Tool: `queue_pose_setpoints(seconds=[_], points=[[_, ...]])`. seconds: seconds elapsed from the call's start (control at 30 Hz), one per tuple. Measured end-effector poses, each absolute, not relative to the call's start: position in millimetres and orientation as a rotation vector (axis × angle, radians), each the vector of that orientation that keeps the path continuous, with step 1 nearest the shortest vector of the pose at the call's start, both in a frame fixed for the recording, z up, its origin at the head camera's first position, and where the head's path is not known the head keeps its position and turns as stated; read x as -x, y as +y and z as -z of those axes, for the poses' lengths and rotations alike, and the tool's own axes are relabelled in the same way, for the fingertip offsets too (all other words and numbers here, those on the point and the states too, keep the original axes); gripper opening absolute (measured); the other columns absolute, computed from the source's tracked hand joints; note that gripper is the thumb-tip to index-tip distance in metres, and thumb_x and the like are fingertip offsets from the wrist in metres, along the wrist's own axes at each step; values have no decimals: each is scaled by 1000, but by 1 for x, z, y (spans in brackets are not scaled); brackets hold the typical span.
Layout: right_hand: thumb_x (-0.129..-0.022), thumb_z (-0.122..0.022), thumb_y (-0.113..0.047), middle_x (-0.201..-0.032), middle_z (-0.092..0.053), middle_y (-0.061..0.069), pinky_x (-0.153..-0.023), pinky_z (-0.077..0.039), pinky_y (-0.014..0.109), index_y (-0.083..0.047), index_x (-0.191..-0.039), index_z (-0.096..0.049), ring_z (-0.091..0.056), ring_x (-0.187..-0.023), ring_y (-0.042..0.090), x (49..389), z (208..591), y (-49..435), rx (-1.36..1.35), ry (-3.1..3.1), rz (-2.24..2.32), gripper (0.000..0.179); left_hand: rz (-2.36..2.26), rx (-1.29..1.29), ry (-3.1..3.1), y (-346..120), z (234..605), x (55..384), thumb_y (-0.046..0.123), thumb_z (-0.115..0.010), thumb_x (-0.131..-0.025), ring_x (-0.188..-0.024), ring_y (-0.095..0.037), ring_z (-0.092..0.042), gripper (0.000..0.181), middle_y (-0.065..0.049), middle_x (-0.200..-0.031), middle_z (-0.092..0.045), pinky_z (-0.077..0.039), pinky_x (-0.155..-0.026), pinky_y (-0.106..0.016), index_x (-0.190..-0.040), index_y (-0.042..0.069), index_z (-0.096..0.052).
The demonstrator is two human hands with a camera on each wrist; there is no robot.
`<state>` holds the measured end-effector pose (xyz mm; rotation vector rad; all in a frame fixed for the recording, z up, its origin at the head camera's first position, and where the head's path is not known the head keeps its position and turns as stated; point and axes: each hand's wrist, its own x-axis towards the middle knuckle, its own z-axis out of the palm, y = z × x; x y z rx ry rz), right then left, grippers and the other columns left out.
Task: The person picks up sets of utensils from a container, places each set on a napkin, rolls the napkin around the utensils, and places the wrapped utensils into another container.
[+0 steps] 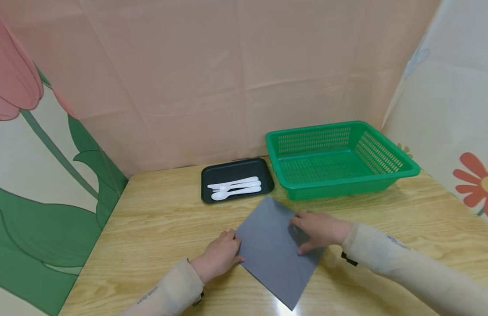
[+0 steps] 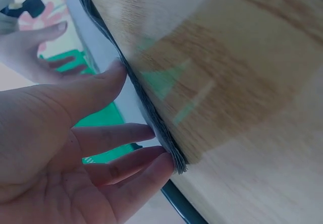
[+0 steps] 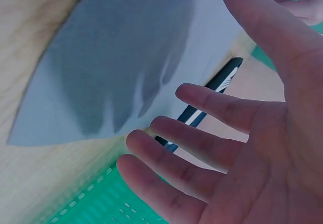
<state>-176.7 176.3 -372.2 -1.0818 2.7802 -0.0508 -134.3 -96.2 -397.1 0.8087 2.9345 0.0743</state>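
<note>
The left arm [image 1: 166, 289] reaches in from the near left; the left hand [image 1: 219, 254] has gently bent fingers [image 2: 112, 139], thumb apart. The right arm [image 1: 411, 265] extends from the near right, the right hand [image 1: 318, 229] slightly farther out, fingers spread.

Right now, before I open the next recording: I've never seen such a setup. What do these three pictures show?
There is no machine here: a person works with two bare hands. The wide picture comes from a camera worn on the head, looking forward and down; the other two come from cameras on the left and right wrists, each showing that hand close up.

On the wooden table lies a gray square, its edge layered in the left wrist view. Beyond it are a black tray holding white cutlery and, to the right, a green basket.

The left hand touches the square's edge; the right hand is spread over its right side, holding nothing.
</note>
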Motion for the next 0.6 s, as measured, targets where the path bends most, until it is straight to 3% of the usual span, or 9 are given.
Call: queue_pose_setpoints(seconds=[0.43,0.6], points=[[-73,-76,-38,-91,-59,6,-70,-50,35,0,-111,-58,-58,-79,19,184,359,164,1211,2818,44,57,-69,-803,2909,-95,395,136,35,-68,-83,-89,-21,-57,42,-12,-104,-59,-52,-70,-30,-107,1,-64],[-77,-74,-36,-94,-60,8,-69,-51,35,0,-114,-59,-59,-81,19,187,352,152,1202,2828,18,53,-78,-809,2909,-96,394,136,35,-69,-82,-87,-20,-56,40,-11,-102,-59,-51,-70,-30,-105,2,-64]])
